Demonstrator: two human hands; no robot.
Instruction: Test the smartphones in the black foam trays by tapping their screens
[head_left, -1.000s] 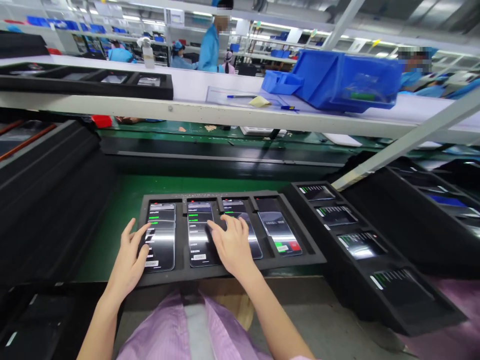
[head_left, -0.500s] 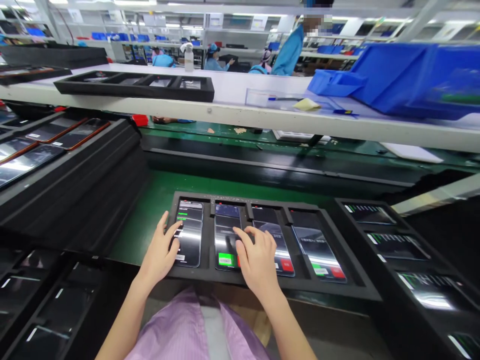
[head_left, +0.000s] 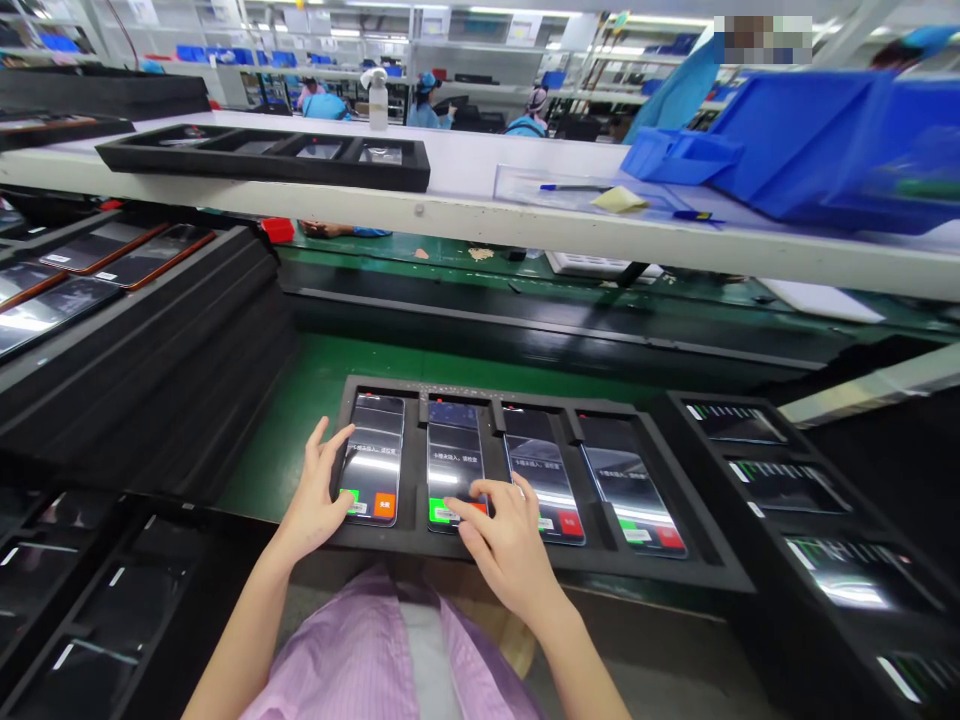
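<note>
Several lit smartphones lie face up in the slots of a black foam tray (head_left: 416,480). My left hand (head_left: 313,495) is at the leftmost phone (head_left: 373,435), its thumb on the green button at the screen's lower left and its other fingers spread. With the index finger stretched out, my right hand (head_left: 506,535) is at the green button of the second phone (head_left: 454,435); whether it touches is hard to tell. Part of the third phone (head_left: 544,460) is behind that hand. The rightmost phone (head_left: 630,485) shows a green and a red button. Neither hand holds anything.
Another foam tray with phones (head_left: 795,490) stands at the right. At the left is a tall stack of black trays (head_left: 150,370) topped with phones. A white shelf (head_left: 457,215) crosses above the green bench (head_left: 315,360), carrying a tray (head_left: 262,165) and blue bins (head_left: 810,150). Several people are beyond.
The leftmost phone's screen went from a text list to a message with green and orange buttons. My left thumb moved down to its green button. My right index finger moved down-left to the second phone's green button.
</note>
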